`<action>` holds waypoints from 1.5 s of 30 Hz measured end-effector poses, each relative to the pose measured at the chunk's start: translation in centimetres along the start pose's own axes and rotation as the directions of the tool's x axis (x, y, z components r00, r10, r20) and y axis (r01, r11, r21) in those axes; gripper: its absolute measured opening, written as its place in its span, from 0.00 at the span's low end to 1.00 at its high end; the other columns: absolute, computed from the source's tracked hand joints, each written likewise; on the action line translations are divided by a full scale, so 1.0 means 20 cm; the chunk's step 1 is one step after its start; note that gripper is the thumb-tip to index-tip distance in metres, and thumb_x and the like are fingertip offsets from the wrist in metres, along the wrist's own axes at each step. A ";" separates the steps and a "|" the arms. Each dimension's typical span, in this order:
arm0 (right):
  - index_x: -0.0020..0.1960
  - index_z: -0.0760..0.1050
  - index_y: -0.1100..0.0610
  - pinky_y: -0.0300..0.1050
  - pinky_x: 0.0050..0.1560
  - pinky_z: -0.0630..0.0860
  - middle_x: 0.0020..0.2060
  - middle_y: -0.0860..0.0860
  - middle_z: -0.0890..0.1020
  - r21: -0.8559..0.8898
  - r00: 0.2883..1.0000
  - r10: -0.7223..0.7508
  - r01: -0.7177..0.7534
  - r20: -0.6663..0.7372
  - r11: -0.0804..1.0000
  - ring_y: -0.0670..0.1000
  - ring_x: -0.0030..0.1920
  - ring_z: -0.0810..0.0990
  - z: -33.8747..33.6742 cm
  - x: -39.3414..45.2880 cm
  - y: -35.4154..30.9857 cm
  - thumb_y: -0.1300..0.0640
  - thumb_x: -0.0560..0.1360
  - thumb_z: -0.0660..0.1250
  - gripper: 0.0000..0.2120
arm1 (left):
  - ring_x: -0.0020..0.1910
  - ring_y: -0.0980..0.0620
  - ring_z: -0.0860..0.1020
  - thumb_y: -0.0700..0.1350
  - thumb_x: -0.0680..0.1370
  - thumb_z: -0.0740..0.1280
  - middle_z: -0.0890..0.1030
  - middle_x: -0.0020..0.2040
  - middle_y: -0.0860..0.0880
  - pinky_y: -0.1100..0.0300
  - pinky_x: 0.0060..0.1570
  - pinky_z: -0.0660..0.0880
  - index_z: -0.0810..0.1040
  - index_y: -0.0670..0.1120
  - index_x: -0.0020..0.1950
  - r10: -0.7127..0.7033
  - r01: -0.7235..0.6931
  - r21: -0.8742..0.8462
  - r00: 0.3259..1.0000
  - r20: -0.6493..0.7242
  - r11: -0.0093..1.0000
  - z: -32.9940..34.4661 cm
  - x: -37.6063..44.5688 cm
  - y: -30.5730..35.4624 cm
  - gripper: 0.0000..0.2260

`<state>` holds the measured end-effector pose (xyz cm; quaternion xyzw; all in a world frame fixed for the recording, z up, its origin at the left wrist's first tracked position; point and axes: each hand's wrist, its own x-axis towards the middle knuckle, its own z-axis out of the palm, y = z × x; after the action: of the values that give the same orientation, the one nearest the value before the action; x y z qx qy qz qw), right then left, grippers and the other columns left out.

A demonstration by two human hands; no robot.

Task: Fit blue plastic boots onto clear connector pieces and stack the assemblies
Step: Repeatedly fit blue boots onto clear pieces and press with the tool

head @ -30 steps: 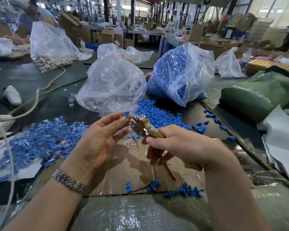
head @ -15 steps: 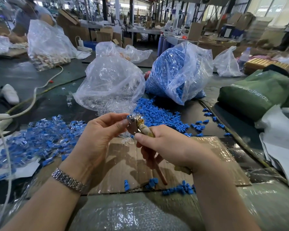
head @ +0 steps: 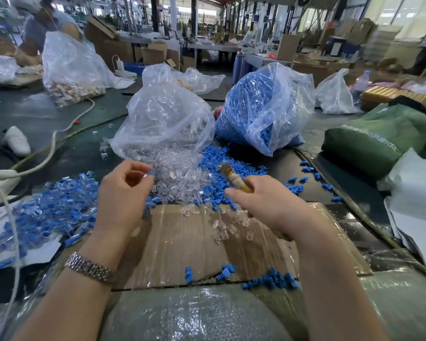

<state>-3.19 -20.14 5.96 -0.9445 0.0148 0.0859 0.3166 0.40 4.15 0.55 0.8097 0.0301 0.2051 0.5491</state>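
My left hand [head: 123, 195] pinches a small blue-and-clear assembly [head: 150, 174] between thumb and fingertips; it is blurred. My right hand [head: 268, 205] grips a tape-wrapped tool [head: 234, 178] whose metal tip points up and away. The two hands are apart. Loose clear connector pieces [head: 180, 185] spill from a clear bag [head: 165, 119] just beyond my hands. Loose blue boots [head: 221, 163] lie in front of a bag of blue boots [head: 263, 107]. A heap of finished assemblies [head: 52, 210] lies at the left.
A flat cardboard sheet [head: 187, 242] lies under my hands with a few blue boots [head: 271, 281] at its near edge. A green bag [head: 374, 136] and white sheets sit at the right. A white cable [head: 49, 153] runs at the left. A person works at the far left.
My hands have drawn apart: the left moved left with the small piece, the right moved right with the tool. The tool tip no longer meets the piece.
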 end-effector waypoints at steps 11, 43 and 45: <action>0.57 0.74 0.57 0.60 0.65 0.73 0.62 0.60 0.72 -0.370 0.915 0.348 -0.400 -0.203 0.838 0.62 0.61 0.73 0.05 0.10 0.21 0.44 0.79 0.65 0.17 | 0.45 0.60 0.76 0.46 0.78 0.73 0.77 0.45 0.56 0.69 0.43 0.69 0.78 0.53 0.48 0.169 -0.357 0.424 0.893 0.418 0.832 0.09 -0.08 0.03 0.04; 0.51 0.84 0.51 0.39 0.50 0.80 0.42 0.45 0.85 0.284 0.898 -0.208 0.331 -0.387 0.900 0.43 0.44 0.83 0.18 0.11 0.06 0.55 0.79 0.72 0.03 | 0.35 0.53 0.81 0.36 0.69 0.73 0.83 0.41 0.43 0.65 0.33 0.79 0.87 0.39 0.48 -0.237 0.632 -0.471 0.718 0.654 0.615 0.07 -0.06 0.10 0.09; 0.51 0.86 0.53 0.38 0.51 0.81 0.43 0.46 0.87 0.438 0.897 -0.245 0.400 -0.368 0.805 0.44 0.45 0.84 0.17 0.07 0.04 0.58 0.78 0.73 0.04 | 0.36 0.51 0.83 0.35 0.71 0.72 0.84 0.42 0.42 0.64 0.33 0.80 0.86 0.38 0.48 -0.229 0.682 -0.504 0.687 0.689 0.530 0.07 -0.06 0.10 0.08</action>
<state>-2.30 -18.78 2.58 -0.8192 -0.0789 -0.1178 0.5556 -0.55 1.77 1.62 0.5007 0.0102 -0.1994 0.8423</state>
